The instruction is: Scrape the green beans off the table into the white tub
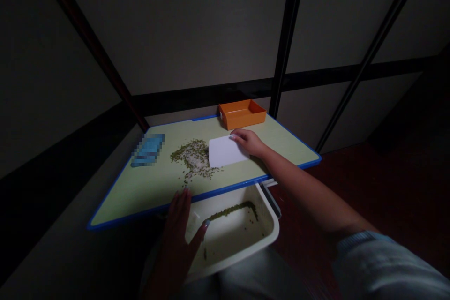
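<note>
My right hand [248,141] grips the upper right edge of a flat white card [227,151], thumb on top. The card's left edge meets a spread of small green beans [198,157] mixed with whitish grains on the table. Lower left, my left hand [184,225] has its fingers apart, the fingertips at the table's front edge and the thumb by the near basin's rim. That white basin [242,239] sits below the table edge, over my lap, with a line of green beans [232,210] along its inside.
The pale-green table [140,197] has a blue rim. An orange open box [242,115] stands at its back right. A blurred-out blue packet [149,150] lies at the left edge. Dark-framed panels [211,28] rise behind, and a dark red floor [351,187] shows on the right.
</note>
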`<state>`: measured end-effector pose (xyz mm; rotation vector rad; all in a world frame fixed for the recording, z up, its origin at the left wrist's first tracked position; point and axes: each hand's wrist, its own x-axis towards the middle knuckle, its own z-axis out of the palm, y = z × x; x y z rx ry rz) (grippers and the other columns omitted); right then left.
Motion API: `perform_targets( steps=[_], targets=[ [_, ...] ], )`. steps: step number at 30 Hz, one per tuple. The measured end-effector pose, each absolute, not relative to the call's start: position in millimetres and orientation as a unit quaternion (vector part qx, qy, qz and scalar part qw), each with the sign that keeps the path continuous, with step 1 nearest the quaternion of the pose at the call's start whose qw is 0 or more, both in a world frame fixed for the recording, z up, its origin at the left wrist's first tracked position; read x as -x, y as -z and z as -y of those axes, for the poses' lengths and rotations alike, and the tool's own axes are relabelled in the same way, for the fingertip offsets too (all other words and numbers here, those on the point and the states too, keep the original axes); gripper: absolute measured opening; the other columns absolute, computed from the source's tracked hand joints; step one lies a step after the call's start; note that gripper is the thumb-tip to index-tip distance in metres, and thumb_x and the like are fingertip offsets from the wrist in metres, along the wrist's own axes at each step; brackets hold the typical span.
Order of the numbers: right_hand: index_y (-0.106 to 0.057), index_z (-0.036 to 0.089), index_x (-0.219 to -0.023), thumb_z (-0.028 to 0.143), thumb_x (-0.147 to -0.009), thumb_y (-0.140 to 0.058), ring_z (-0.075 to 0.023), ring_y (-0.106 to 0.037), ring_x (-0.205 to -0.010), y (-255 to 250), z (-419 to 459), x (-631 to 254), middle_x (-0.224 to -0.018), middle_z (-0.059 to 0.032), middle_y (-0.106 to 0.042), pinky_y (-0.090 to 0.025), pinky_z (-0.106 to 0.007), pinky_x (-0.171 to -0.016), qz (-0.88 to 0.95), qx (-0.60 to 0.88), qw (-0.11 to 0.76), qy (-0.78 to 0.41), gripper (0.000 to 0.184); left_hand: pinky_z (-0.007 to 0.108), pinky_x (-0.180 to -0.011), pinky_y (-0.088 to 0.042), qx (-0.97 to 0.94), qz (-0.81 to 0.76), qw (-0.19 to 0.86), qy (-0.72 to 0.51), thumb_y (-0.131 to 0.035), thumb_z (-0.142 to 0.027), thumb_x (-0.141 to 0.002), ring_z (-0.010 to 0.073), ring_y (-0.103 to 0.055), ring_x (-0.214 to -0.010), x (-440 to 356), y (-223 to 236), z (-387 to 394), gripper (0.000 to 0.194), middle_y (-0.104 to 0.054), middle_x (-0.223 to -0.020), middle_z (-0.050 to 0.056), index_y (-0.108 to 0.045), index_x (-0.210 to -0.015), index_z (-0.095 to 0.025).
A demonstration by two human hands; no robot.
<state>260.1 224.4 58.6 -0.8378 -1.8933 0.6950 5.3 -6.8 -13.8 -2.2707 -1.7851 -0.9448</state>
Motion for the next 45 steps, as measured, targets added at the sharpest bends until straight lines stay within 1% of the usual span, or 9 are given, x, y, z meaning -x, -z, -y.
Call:
perform_targets(
  steps=[5, 10, 12, 21, 26, 32, 38, 41, 45],
  targets=[
    [-0.064, 0.017, -0.083, 0.043, -0.082, -0.055, -0.0178, -0.056, -0.077, -59, -223, -264, -0.079, -0.0034, -0.065, -0.042, -0.031, -0.074, 0.767, 0.327, 0.466, -0.295, 0.027, 0.054, -0.109, -0.038, 0.745, 0.586, 0.047, 0.315, -0.047, -0.038, -0.092, 0.0283, -0.024, -0.145, -5, 14, 7, 0.071, -0.031, -0.157, 0.009, -0.011, -0.152, -0.032],
    [-0.062, 0.017, -0.082, 0.045, -0.080, -0.055, -0.0175, -0.055, -0.074, -62, -223, -271, -0.078, -0.0031, -0.063, -0.042, -0.030, -0.072, 0.730, 0.339, 0.513, -0.298, 0.029, 0.053, -0.109, -0.037, 0.742, 0.591, 0.035, 0.314, -0.047, -0.038, -0.092, 0.0278, -0.024, -0.145, -5, 14, 8, 0.071, -0.030, -0.158, 0.008, -0.011, -0.152, -0.033],
    [-0.061, 0.017, -0.081, 0.045, -0.081, -0.054, -0.0176, -0.054, -0.074, -63, -222, -274, -0.077, -0.0030, -0.062, -0.041, -0.030, -0.071, 0.725, 0.344, 0.519, -0.296, 0.029, 0.054, -0.109, -0.037, 0.741, 0.592, 0.034, 0.313, -0.047, -0.038, -0.092, 0.0279, -0.024, -0.145, -5, 14, 8, 0.071, -0.030, -0.158, 0.008, -0.011, -0.152, -0.032],
    [-0.057, 0.019, -0.074, 0.042, -0.083, -0.051, -0.0167, -0.051, -0.072, -65, -219, -278, -0.070, -0.0008, -0.057, -0.040, -0.030, -0.071, 0.757, 0.367, 0.462, -0.280, 0.025, 0.053, -0.110, -0.037, 0.748, 0.585, 0.023, 0.312, -0.048, -0.037, -0.091, 0.0290, -0.024, -0.145, -5, 10, 10, 0.072, -0.029, -0.158, 0.009, -0.010, -0.152, -0.032],
    [-0.055, 0.019, -0.074, 0.041, -0.083, -0.052, -0.0164, -0.050, -0.070, -65, -216, -278, -0.070, -0.0005, -0.056, -0.039, -0.029, -0.069, 0.768, 0.373, 0.441, -0.277, 0.024, 0.055, -0.109, -0.037, 0.742, 0.591, 0.027, 0.315, -0.048, -0.037, -0.092, 0.0296, -0.026, -0.144, -7, 10, 10, 0.071, -0.031, -0.157, 0.010, -0.010, -0.152, -0.033],
    [-0.053, 0.020, -0.073, 0.047, -0.081, -0.052, -0.0151, -0.046, -0.067, -63, -215, -277, -0.067, 0.0003, -0.052, -0.038, -0.029, -0.066, 0.761, 0.355, 0.449, -0.304, 0.029, 0.054, -0.109, -0.037, 0.742, 0.591, 0.032, 0.315, -0.048, -0.037, -0.092, 0.0296, -0.026, -0.144, -7, 12, 9, 0.071, -0.030, -0.157, 0.010, -0.011, -0.152, -0.032],
    [-0.052, 0.019, -0.072, 0.049, -0.080, -0.051, -0.0139, -0.043, -0.064, -62, -218, -278, -0.066, 0.0014, -0.047, -0.036, -0.028, -0.063, 0.748, 0.355, 0.465, -0.313, 0.031, 0.054, -0.110, -0.036, 0.742, 0.590, 0.031, 0.318, -0.047, -0.037, -0.092, 0.0290, -0.024, -0.145, -6, 12, 9, 0.071, -0.030, -0.157, 0.009, -0.011, -0.152, -0.032],
    [-0.052, 0.020, -0.071, 0.050, -0.080, -0.051, -0.0140, -0.042, -0.064, -61, -220, -280, -0.065, 0.0015, -0.048, -0.036, -0.027, -0.062, 0.747, 0.364, 0.468, -0.302, 0.031, 0.054, -0.110, -0.035, 0.739, 0.592, 0.029, 0.320, -0.048, -0.036, -0.091, 0.0288, -0.025, -0.145, -6, 13, 9, 0.071, -0.030, -0.158, 0.009, -0.012, -0.152, -0.032],
    [-0.053, 0.020, -0.070, 0.048, -0.081, -0.051, -0.0150, -0.045, -0.065, -61, -222, -283, -0.064, 0.0009, -0.050, -0.037, -0.029, -0.064, 0.749, 0.378, 0.467, -0.280, 0.030, 0.053, -0.110, -0.036, 0.737, 0.592, 0.025, 0.325, -0.049, -0.036, -0.090, 0.0283, -0.025, -0.145, -6, 14, 9, 0.072, -0.031, -0.158, 0.007, -0.012, -0.152, -0.033]
  ],
)
